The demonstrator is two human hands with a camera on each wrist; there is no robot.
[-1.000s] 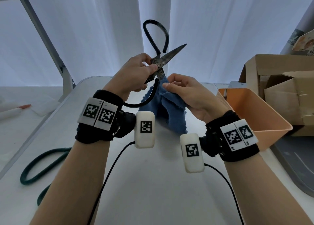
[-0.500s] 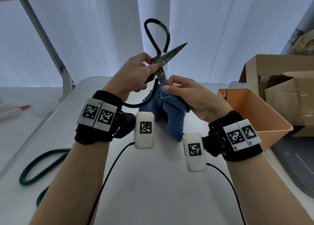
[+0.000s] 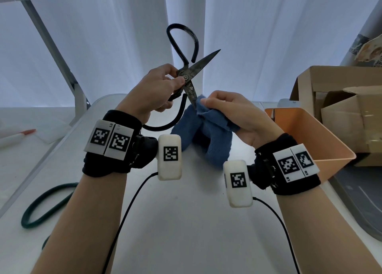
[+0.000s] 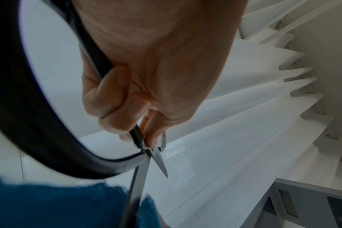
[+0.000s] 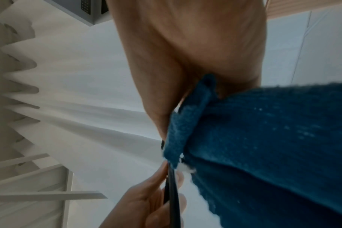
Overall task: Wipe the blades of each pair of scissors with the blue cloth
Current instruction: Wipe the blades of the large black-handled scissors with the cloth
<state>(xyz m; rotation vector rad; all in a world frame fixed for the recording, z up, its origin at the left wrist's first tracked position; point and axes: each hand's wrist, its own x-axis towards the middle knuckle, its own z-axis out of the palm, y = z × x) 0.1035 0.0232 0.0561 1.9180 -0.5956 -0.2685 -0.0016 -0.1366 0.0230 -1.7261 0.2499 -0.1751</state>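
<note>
My left hand (image 3: pixel 165 87) pinches a pair of black-handled scissors (image 3: pixel 189 75) at the pivot and holds it up above the table, blades spread apart. One rusty blade points up and right; the other blade (image 3: pixel 191 93) points down into the blue cloth (image 3: pixel 208 133). My right hand (image 3: pixel 227 112) grips the cloth, folded around that lower blade's tip. In the left wrist view the fingers (image 4: pixel 115 111) clamp the scissors (image 4: pixel 146 155) above the cloth (image 4: pixel 68 205). The right wrist view shows the cloth (image 5: pixel 254 138) bunched under my right hand (image 5: pixel 195 54), with the blade hidden inside.
An orange bin (image 3: pixel 314 137) stands right of my right hand, with open cardboard boxes (image 3: pixel 341 108) behind it. A dark green loop (image 3: pixel 45 205), possibly another scissors handle, lies at the table's left edge. White curtains hang behind the white table (image 3: pixel 186 222).
My right hand has slid the cloth down the lower blade toward its tip, baring more of the blade. The left hand and scissors have stayed nearly still.
</note>
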